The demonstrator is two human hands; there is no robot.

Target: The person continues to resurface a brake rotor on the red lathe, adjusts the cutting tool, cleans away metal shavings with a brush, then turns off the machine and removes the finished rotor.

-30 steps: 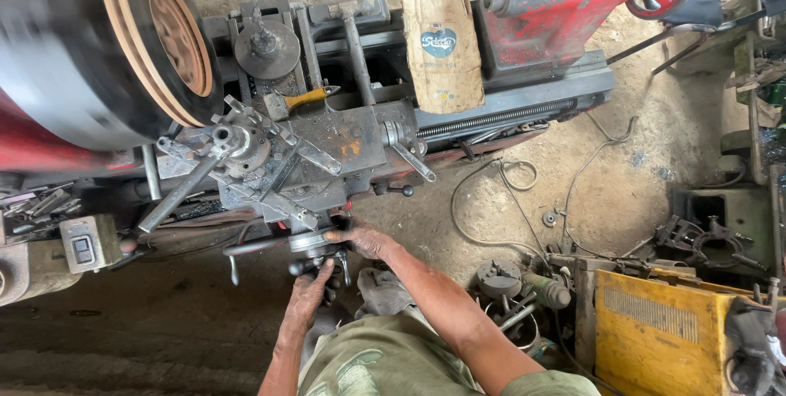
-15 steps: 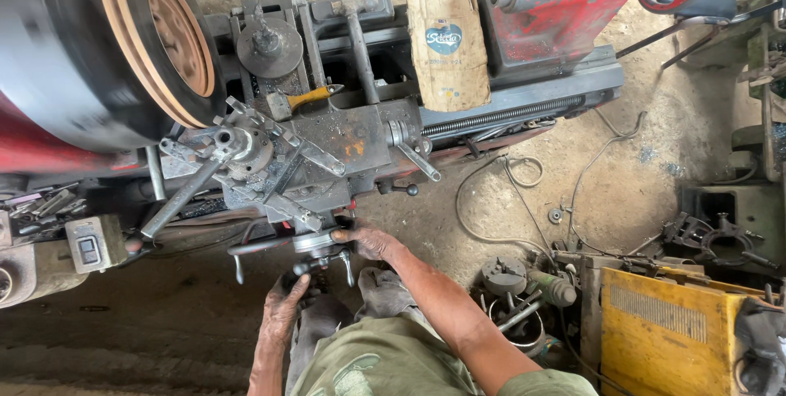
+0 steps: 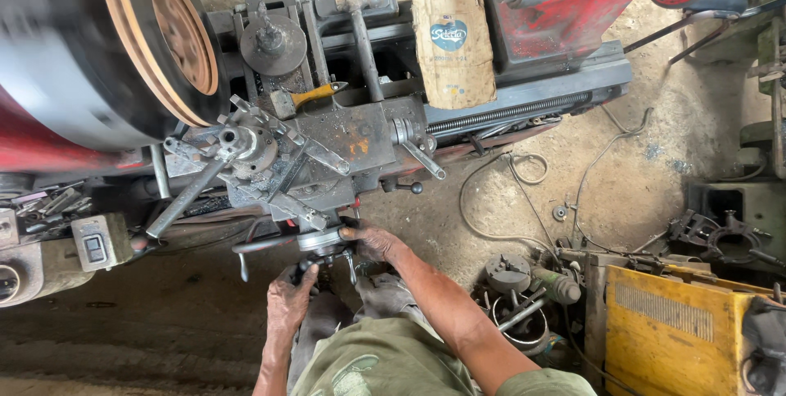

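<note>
Both grips closed: right hand and left hand clasp the greasy grey handwheel, its surface worn.

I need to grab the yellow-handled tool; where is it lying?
In the head view, the yellow-handled tool lies on the lathe carriage, left of centre, just right of the spinning disc.

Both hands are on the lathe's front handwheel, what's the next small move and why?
Probably a slight, slow turn of the handwheel. The right hand grips its rim and the left hand holds the crank handle below, while the large disc in the chuck looks blurred, as if spinning. A small turn seems safest near the moving work.
</note>
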